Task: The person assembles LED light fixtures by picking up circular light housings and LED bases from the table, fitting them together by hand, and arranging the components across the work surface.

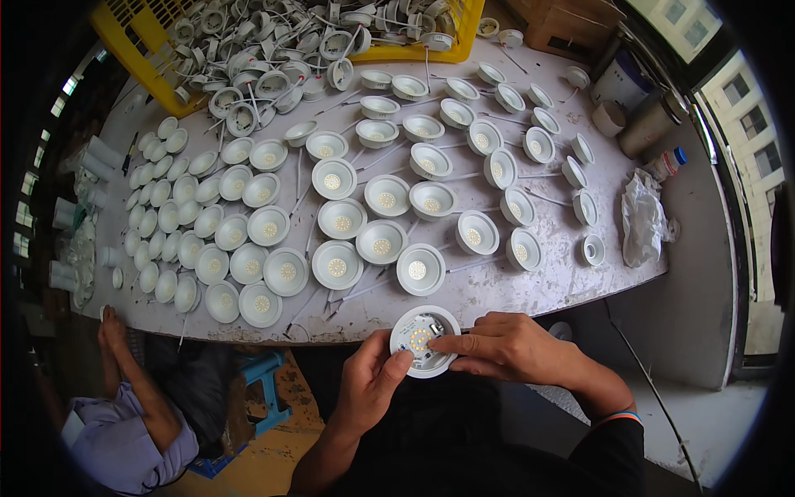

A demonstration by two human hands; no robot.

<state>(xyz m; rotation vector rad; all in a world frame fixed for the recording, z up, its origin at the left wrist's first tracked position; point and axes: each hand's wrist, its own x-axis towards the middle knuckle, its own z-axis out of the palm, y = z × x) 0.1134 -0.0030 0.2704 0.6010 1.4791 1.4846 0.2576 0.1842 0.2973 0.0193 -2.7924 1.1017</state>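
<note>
We hold a round white lamp (416, 335) before us: our left hand (371, 379) pinches its rim, thumb over the front, while our right hand (512, 346), fingers curled, reaches an index finger inside; whether that finger and thumb grip anything, we cannot tell. Beyond our hands, similar lamps (417, 270) cover much of the worn tabletop (571, 290), a yellow crate (470, 33) at its far side. Left of our hands sits a co-worker (128, 431).
</note>
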